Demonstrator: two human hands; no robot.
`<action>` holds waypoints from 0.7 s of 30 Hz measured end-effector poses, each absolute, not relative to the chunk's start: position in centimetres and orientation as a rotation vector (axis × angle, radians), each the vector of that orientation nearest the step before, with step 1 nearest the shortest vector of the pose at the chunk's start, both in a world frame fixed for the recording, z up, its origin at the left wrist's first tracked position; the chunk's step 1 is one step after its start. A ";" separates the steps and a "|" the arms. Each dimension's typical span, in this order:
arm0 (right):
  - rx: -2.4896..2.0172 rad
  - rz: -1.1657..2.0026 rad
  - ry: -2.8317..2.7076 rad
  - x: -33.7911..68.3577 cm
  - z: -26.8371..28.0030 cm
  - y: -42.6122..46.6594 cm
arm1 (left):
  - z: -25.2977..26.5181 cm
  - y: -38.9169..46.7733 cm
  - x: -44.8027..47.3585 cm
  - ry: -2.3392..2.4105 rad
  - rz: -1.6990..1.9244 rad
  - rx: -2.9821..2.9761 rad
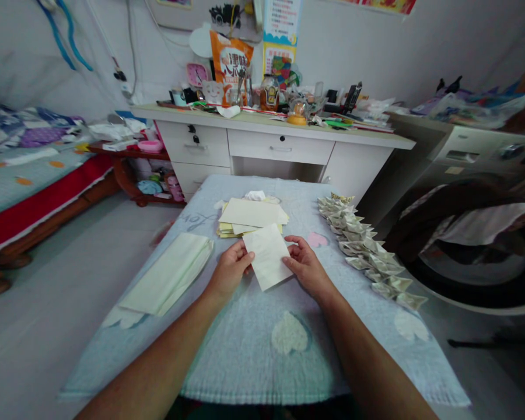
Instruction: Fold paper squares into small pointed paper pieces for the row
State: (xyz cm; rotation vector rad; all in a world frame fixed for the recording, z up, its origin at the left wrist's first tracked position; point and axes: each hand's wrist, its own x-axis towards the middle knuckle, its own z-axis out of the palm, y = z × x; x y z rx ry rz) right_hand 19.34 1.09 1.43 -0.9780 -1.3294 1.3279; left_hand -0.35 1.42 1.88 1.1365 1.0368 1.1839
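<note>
A pale cream sheet of paper (268, 256) is held slightly tilted above the cloth-covered table (245, 367). My left hand (233, 265) pinches its left edge, thumb on top. On the opposite edge my right hand (305, 265) grips it, also with the thumb in front. Just behind the sheet lies a stack of cream and yellow paper (254, 213). To the left rests a thick folded bundle of pale paper (168, 274). Along the right side run rows of folded paper pieces (371, 248) with pointed ends.
A white desk (280, 146) crowded with jars, a snack bag (231, 61) and a pink clock (196, 74) stands beyond the table. On the right is a washing machine (476, 146) with its door open and clothes hanging out. A bed (30, 169) fills the left.
</note>
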 end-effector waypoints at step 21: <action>-1.020 1.222 -1.494 19.0 1.6 0.4 | 1.8 1.3 -0.9 0.938 1.129 1.096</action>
